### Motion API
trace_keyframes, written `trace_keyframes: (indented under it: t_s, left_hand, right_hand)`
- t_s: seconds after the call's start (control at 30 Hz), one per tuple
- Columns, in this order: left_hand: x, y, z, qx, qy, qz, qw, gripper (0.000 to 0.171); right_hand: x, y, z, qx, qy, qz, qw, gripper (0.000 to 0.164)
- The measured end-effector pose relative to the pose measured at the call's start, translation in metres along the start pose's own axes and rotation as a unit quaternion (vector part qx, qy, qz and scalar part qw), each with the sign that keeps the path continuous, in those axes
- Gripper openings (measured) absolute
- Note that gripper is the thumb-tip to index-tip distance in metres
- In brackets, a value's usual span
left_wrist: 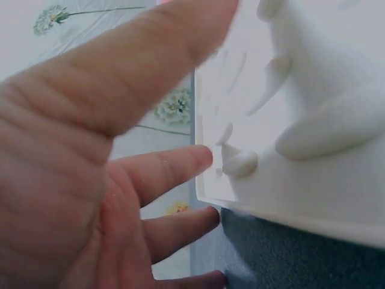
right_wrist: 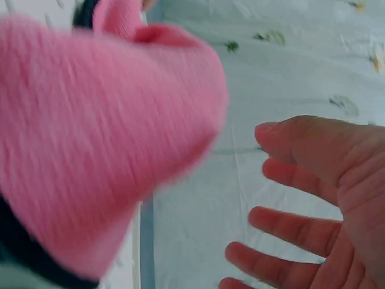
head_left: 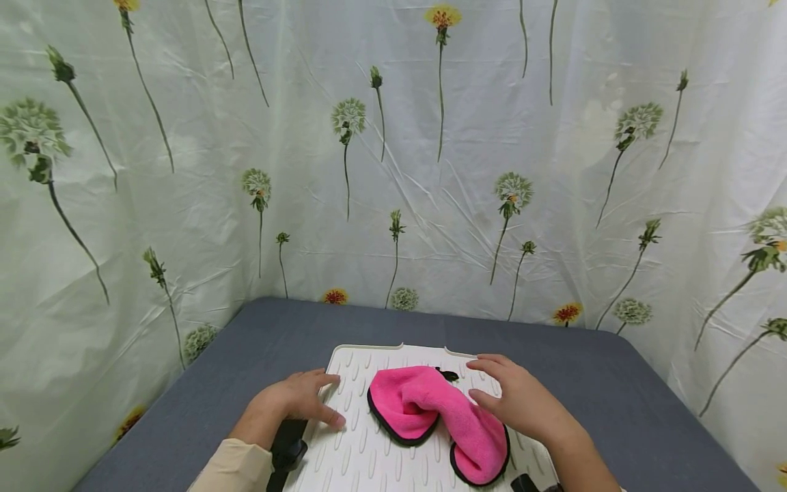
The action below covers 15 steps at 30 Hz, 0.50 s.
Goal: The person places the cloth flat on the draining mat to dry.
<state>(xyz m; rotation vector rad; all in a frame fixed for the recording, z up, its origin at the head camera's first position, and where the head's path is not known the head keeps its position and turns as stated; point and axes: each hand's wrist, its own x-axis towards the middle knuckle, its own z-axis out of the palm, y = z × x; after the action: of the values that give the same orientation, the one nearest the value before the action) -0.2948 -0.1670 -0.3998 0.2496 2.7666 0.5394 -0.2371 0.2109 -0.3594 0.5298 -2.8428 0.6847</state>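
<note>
A bright pink plush cloth (head_left: 430,403) with black edging lies crumpled and curved on a white ridged board (head_left: 344,465). In the right wrist view the pink cloth (right_wrist: 108,120) fills the left side, apart from the fingers. My left hand (head_left: 301,398) hovers by the board's left edge, fingers spread, holding nothing. In the left wrist view the left hand (left_wrist: 120,156) has its fingertips near the board's rim. To the right of the cloth is my right hand (head_left: 522,400), fingers parted and loosely bent. Between its thumb and fingers in the right wrist view the right hand (right_wrist: 319,205) holds nothing.
The board rests on a dark grey-blue table (head_left: 289,328). Just behind the cloth is a small black item (head_left: 451,375), its kind unclear. A white curtain (head_left: 393,171) printed with dandelions surrounds the table at the back and sides.
</note>
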Motion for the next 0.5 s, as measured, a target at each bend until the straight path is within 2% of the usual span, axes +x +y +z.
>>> trace_keyframes:
  t_s: [0.23,0.4,0.5]
  left_hand:
    - [-0.001,0.011,0.0,-0.021,0.038,0.061,0.9972,0.072]
    - [-0.007,0.029,0.003,-0.021,0.049,0.111,0.9923,0.063]
    - [-0.011,0.042,0.007,-0.023,0.051,0.144,0.988,0.044]
  right_hand:
    - [-0.005,0.026,-0.02,0.006,-0.075,0.076,0.994,0.039]
    - [-0.005,0.036,-0.023,-0.017,-0.124,0.11,0.986,0.021]
    - [-0.005,0.04,-0.02,-0.03,-0.118,0.108,0.987,0.008]
